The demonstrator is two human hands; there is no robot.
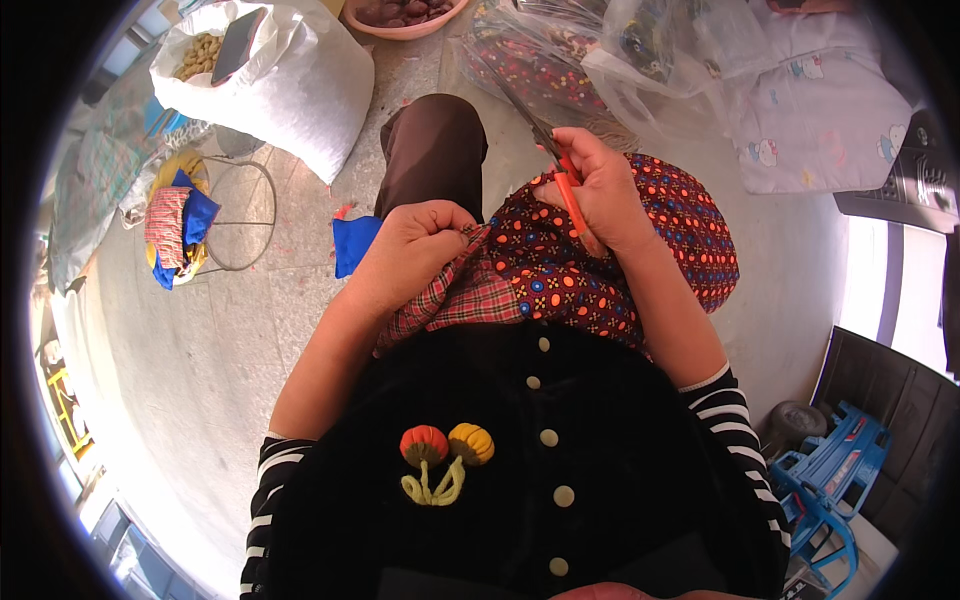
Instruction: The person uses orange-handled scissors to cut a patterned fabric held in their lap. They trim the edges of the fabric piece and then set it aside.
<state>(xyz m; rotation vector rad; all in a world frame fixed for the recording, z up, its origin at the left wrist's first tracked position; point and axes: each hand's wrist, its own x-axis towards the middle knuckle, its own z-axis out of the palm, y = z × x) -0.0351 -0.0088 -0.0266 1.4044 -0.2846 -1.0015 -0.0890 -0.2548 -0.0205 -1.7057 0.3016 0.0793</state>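
On my lap lies patterned cloth: a dark red part with orange, blue and yellow motifs (559, 277) joins a red plaid part (480, 296). My left hand (424, 251) pinches the plaid cloth near where the two patterns meet. Scissors with orange-red handles (571, 202) are held in my right hand (600, 187), their long dark blades pointing up and to the left, away from the cloth. The thumb of that hand rests at the dark red cloth's upper edge. A blue cloth piece (355, 244) shows beside my left wrist.
A white sack (322, 90) of peanuts with a phone (238, 46) on it stands at upper left, near a wire ring stand (274, 217) and cloth scraps (166, 225). A pink bowl (405, 33), plastic bags (645, 90) and a printed pale cloth (817, 135) lie ahead.
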